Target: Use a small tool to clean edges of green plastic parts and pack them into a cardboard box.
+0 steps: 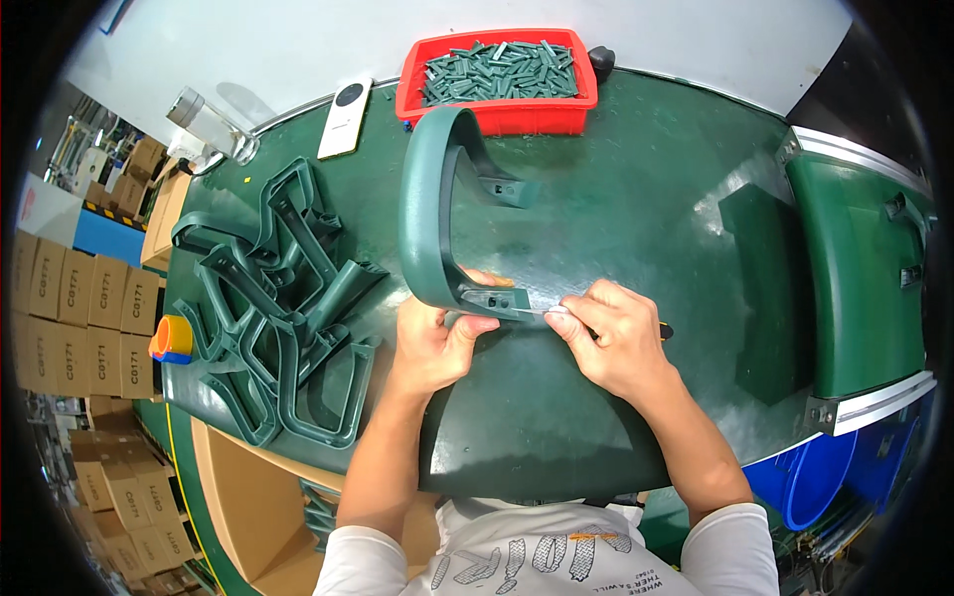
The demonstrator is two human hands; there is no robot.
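A green curved plastic handle (425, 219) stands up from the table, its bend toward the left and its two flat ends pointing right. My left hand (429, 343) grips the nearer end, thumb in front and fingers behind. Closed around a slim tool (666, 330), my right hand (624, 343) is just right of that end. The tool's black and yellow butt shows behind the hand, and its thin pale tip reaches the handle's end by the holes. My fingers hide the middle of the tool, so its exact kind does not show.
A pile of similar green handles (343, 288) lies at the left. A red bin (586, 117) full of small green pieces stands at the back, near a phone (346, 119) and a glass bottle (214, 124). A green panel with metal rails (860, 288) borders the right side.
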